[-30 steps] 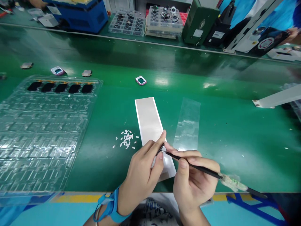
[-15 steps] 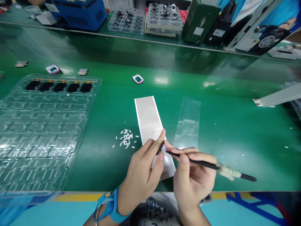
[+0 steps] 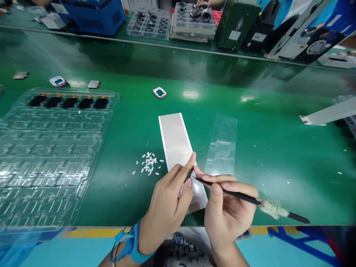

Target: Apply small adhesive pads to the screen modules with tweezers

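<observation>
My left hand (image 3: 168,200) pinches a small dark part (image 3: 190,174) between thumb and forefinger, just above the near end of a white strip (image 3: 175,140) lying on the green belt. My right hand (image 3: 226,209) grips black tweezers (image 3: 244,198) like a pen, and their tip touches the small part. A blue strap (image 3: 130,243) circles my left wrist. Tape is wrapped round the tweezers' rear end.
A clear film strip (image 3: 222,142) lies right of the white strip. Small white bits (image 3: 148,164) are scattered to its left. A clear blister tray (image 3: 50,155) with several black parts fills the left. Small pink-framed parts (image 3: 159,92) sit on the belt. Another person's hand reaches trays (image 3: 191,20) at the back.
My hands have hardly moved; the tweezers' rear end has swung slightly. The small parts on the belt have drifted left. Someone's hand has appeared over the far trays.
</observation>
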{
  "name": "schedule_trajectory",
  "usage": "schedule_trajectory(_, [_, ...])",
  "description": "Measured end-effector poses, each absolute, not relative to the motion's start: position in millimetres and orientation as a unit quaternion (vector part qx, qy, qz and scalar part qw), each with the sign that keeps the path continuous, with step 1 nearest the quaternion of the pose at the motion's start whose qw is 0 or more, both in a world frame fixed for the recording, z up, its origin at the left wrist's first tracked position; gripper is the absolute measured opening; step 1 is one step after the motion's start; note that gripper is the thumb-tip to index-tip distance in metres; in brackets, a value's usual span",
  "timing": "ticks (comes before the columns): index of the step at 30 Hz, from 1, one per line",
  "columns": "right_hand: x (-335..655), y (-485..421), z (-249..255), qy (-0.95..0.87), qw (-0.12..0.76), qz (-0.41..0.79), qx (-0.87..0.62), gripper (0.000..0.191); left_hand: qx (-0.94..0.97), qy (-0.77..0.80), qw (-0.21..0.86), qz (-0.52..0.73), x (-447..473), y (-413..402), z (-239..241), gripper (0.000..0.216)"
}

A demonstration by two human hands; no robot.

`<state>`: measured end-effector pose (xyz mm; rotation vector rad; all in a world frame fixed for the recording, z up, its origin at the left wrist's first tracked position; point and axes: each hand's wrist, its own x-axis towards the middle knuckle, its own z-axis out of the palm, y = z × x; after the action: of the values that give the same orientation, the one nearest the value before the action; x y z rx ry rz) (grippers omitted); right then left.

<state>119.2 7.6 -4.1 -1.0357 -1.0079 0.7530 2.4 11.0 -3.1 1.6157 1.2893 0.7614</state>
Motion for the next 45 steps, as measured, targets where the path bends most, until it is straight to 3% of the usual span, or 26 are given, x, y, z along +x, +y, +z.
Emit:
schedule_trajectory(22, [121.0, 5.5, -4.4, -0.477, 0.677, 0.339, -0.446, 0.032, 0.645, 0.515, 0.463, 0.323, 1.1, 10.4, -3.4, 0.054])
schedule_trajectory(37, [120.2, 5.9, -1.6, -0.443, 0.705, 0.344, -0.435, 0.026, 0.671, 0.536, 0.392, 0.330, 1.9, 13.0, -4.7, 0.045])
schedule_trajectory(45, [122.5, 4.2, -5.0, -0.478, 0.684, 0.345, -0.429, 0.033, 0.672, 0.534, 0.392, 0.331, 2.2, 12.4, -4.1, 0.047])
